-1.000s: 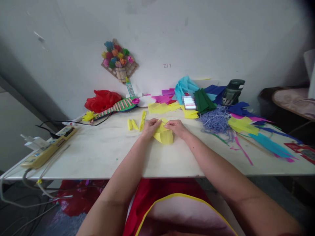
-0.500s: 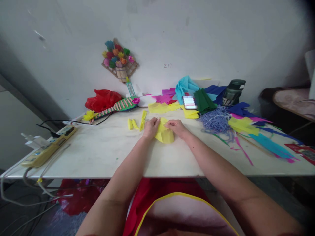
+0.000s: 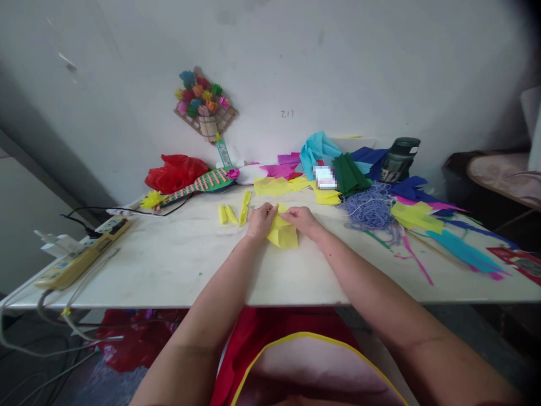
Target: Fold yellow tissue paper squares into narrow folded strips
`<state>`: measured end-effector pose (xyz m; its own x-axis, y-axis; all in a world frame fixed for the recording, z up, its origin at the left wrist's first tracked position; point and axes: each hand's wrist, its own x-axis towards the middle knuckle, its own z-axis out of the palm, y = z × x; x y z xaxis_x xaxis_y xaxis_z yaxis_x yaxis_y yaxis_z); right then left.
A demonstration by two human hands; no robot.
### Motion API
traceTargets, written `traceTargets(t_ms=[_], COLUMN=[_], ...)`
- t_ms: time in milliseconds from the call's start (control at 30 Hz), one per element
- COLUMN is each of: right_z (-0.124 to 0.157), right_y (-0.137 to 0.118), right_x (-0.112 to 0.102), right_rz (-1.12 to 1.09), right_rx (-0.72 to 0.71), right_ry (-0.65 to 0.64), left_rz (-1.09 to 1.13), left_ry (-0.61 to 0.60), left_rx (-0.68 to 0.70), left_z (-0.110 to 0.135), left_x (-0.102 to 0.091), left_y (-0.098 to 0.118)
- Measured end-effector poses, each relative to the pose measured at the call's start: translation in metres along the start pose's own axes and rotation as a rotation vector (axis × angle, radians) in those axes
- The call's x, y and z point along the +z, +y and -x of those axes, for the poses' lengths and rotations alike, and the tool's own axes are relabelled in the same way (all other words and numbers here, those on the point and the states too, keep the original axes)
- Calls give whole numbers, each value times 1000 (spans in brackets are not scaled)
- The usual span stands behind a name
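A piece of thin yellow crepe paper is held between my two hands just above the white table. My left hand pinches its upper left edge with the fingers closed. From the other side, my right hand grips the top edge between thumb and fingertips, close to the left fingertips. The lower part of the paper hangs loose toward me. Left of my left hand lie a folded yellow strip and two shorter folded yellow pieces.
Along the wall lie yellow sheets, a dark green paper stack, tangled purple yarn and a dark bottle. A decorated green fan-like craft and red plastic bag sit back left. A power strip runs along the left edge.
My fingertips have come slightly closer together at the paper's top edge. Both hands still hold the paper in nearly the same place, and the view has shifted slightly.
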<state>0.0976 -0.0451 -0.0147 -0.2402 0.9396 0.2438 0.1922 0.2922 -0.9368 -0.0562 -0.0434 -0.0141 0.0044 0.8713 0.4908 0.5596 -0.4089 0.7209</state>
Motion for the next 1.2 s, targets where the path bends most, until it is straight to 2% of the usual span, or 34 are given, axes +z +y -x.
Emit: traceTargets(t_ms=[233,400,567,633,733,833,900,1067,1200], right_z=[0,1,0,-1,0,3,5,5,3], right_y=[-5,-5,0,1,1,-2,-3,-3,-3], right_x=[0,0,-2,-3,-4,-1,3,13,12], right_rz=[-103,-50,-128,-261,-436,-452,-402,-299,-235], right_rx=[117,106,85,91,136,190,204,160,135], right_ry=[24,52,-17,-61,-191,-306,-302,-259,-160], left_rz=[-40,-23,58,135,239,320,340,361,462], left_ry=[177,162,144,222,424,579,622,622,574], left_rx=[-81,-72,-84,-131,-257,-341,-360,-360,-346], left_z=[-1,-1,-3,-6,-11,-14,-15,-15,-13], left_x=[-5,-5,-4,-5,-6,-8,-8,-1,4], left_y=[-3,-5,-8,-10,-17,-22,-24,-23,-19])
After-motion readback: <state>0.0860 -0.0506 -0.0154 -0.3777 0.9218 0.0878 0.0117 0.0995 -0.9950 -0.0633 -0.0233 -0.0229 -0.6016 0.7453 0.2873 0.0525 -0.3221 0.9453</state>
